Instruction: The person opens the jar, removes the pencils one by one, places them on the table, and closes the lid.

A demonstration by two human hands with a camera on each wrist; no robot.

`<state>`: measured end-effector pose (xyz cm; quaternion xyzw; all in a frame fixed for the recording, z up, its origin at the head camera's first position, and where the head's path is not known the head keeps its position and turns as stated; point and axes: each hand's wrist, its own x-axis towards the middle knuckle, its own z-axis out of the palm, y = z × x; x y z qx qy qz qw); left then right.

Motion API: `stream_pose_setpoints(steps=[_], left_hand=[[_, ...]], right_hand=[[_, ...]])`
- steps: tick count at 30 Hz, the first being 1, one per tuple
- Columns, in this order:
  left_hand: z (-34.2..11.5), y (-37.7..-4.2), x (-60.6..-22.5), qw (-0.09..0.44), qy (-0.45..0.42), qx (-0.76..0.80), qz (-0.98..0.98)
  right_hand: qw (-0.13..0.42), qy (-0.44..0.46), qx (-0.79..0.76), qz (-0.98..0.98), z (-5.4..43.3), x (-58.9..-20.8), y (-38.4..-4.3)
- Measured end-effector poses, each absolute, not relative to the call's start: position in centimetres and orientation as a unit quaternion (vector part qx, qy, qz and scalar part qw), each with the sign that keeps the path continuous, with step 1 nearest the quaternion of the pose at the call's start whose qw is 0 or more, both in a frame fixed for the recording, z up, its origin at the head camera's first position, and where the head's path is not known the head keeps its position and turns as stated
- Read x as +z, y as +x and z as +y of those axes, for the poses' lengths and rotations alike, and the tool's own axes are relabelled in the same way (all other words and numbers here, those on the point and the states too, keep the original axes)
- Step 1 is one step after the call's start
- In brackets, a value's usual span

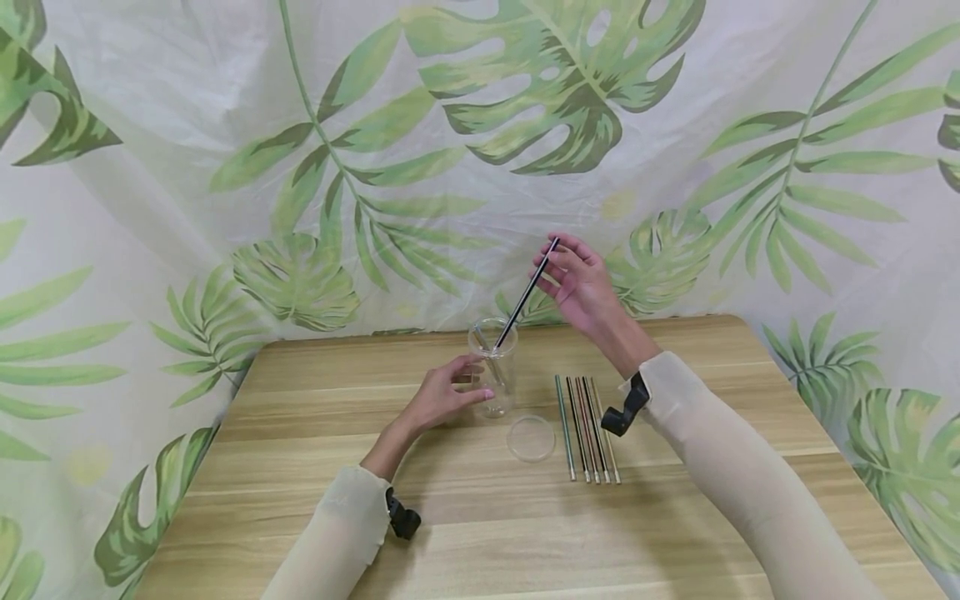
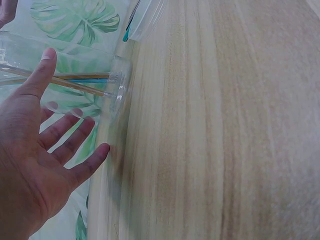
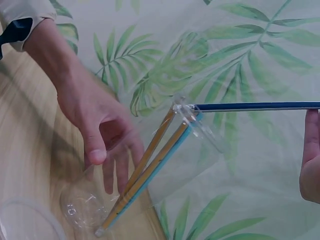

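Note:
A clear plastic cup (image 1: 506, 377) stands near the table's back edge. My left hand (image 1: 444, 393) lies loosely about its left side, thumb in front and fingertips behind, the fingers spread in the left wrist view; how firmly they touch is unclear. Inside the cup lean slim pencils, orange (image 3: 145, 182) and light blue (image 3: 152, 179). Above and to the right, my right hand (image 1: 581, 283) pinches a dark pencil (image 1: 528, 287) near its upper end. The dark pencil slants down, its silvery lower end at the cup's mouth. Only part of the right hand shows in the right wrist view.
A round clear lid (image 1: 531, 438) lies on the table just in front of the cup. To its right, several pencils (image 1: 587, 429) lie side by side, partly under the right forearm. A leaf-patterned cloth (image 1: 420, 150) hangs behind the wooden table (image 1: 300, 450).

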<state>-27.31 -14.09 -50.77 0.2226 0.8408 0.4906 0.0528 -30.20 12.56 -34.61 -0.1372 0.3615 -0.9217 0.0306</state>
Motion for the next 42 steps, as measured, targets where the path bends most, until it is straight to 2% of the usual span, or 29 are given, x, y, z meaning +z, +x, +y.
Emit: stream_pose_setpoints(steps=[14, 24, 42], left_hand=[[-14.0, -27.3, -50.7, 0.056, 0.222, 0.500, 0.835], [-14.0, -27.4, -50.9, 0.053, 0.228, 0.494, 0.838], [-14.1, -27.3, -50.8, 0.050, 0.231, 0.491, 0.838]], right_hand=[[0.001, -0.105, -0.938, 0.329, 14.5, -32.8, -29.7], [0.029, -0.104, -0.934, 0.341, 16.0, -32.6, -28.4], [0.062, -0.100, -0.899, 0.421, 19.9, -35.7, -26.7]])
